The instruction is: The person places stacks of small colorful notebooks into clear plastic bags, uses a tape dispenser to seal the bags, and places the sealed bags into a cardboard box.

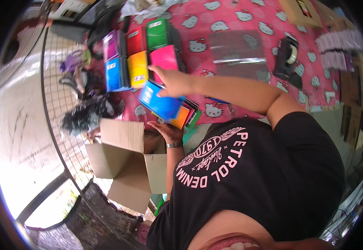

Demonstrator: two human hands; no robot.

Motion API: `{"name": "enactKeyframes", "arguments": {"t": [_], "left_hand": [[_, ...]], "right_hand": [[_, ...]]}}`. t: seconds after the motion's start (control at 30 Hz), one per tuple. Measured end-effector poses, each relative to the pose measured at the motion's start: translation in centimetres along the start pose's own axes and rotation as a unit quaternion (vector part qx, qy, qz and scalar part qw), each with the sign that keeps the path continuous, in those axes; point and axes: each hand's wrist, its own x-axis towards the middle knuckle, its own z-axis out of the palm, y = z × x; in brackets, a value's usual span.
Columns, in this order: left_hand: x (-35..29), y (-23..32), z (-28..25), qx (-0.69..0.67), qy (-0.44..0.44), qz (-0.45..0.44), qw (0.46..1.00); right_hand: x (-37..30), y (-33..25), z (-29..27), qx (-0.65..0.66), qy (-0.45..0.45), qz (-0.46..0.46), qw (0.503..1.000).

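Note:
My right hand [174, 84] reaches across and grips the edge of a blue spiral notebook [160, 105], slightly blurred. Just below it, my left hand [170, 132], with a watch at the wrist, supports a fanned stack of notebooks; an orange notebook [181, 118] and pink and green edges show. The left fingers are mostly hidden under the stack. Beyond my hands stand piles of spiral notebooks in two rows: purple [110, 46], red [134, 40] and green [156, 33] behind, blue [117, 75], yellow [138, 68] and pink [164, 58] in front.
An open cardboard box [125, 175] stands at the lower left, beside wire mesh [54, 104]. On the pink patterned tablecloth [196, 46] lie clear plastic sleeves [238, 48] and a black tape dispenser [286, 58]. Cardboard boxes [359, 79] line the right side.

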Motion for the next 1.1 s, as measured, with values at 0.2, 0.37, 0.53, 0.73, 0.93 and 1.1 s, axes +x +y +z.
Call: {"name": "enactKeyframes", "arguments": {"t": [0.2,0.37,0.53,0.73,0.93,1.1], "left_hand": [[4.1,-8.1,8.3,0.249,-0.059,-0.083,0.963],[8.7,-14.9,12.3,0.424,-0.334,-0.012,0.842],[13.7,-19.2,11.2,0.557,-0.429,0.104,0.704],[14.7,-20.5,9.9,0.551,-0.373,0.016,0.746],[16.4,-21.4,9.2,0.611,-0.397,0.030,0.684],[18.3,-20.0,6.6,0.743,-0.456,0.228,0.432]], "right_hand": [[-14.2,10.3,-4.1,0.069,0.023,0.236,0.969],[-19.9,16.4,-10.4,0.020,0.194,0.045,0.980],[-22.8,21.9,-9.7,0.019,0.273,0.002,0.962],[-22.0,22.6,-7.9,0.068,0.296,0.027,0.952],[-21.4,25.0,-7.3,0.028,0.328,0.034,0.944],[-21.3,25.0,-7.4,0.018,0.329,-0.016,0.944]]}}
